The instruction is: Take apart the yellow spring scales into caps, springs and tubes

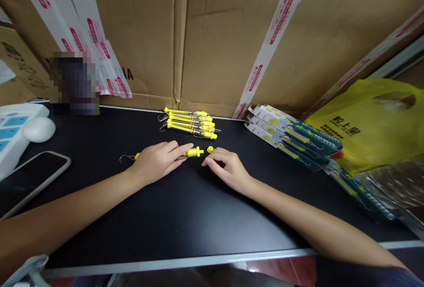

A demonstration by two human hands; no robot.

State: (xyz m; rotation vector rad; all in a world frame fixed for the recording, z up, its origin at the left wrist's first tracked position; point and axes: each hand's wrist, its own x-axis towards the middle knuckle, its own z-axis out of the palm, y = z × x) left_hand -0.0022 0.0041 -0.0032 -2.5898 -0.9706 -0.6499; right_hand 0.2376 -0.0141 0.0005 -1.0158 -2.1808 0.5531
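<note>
In the head view, a small pile of yellow hooked tools (pixel 190 123) is seen near the back of a black table (pixel 198 225), laid side by side with wire hooks at their left ends. Directly in front of the pile, nearer the table's front edge, a single yellow tool (pixel 194 151) is held in the left hand (pixel 155 159). Its middle is covered by the closed fingers; a wire hook (pixel 124 159) is left showing on one side of the hand and a yellow knobbed end on the other.

In front of the pile and to its right, the right hand (pixel 230 170) is held low over the table with its fingers curled and its thumb brought toward them. A small yellow cap (pixel 210 149) is seen right at these fingers, between the hand and the tool's knobbed end; whether it is gripped or only touched cannot be told.

To the right of the pile, teal-and-white boxes (pixel 288 137) printed with a yellow tool are stacked, and beyond them a yellow plastic bag (pixel 364 123) is placed. Far to the left of the pile, a phone (pixel 35 181) and a white device (pixel 16 132) with blue panels are set down. Behind the pile, a large cardboard box (pixel 218 35) is crossed by printed tape (pixel 255 77).
</note>
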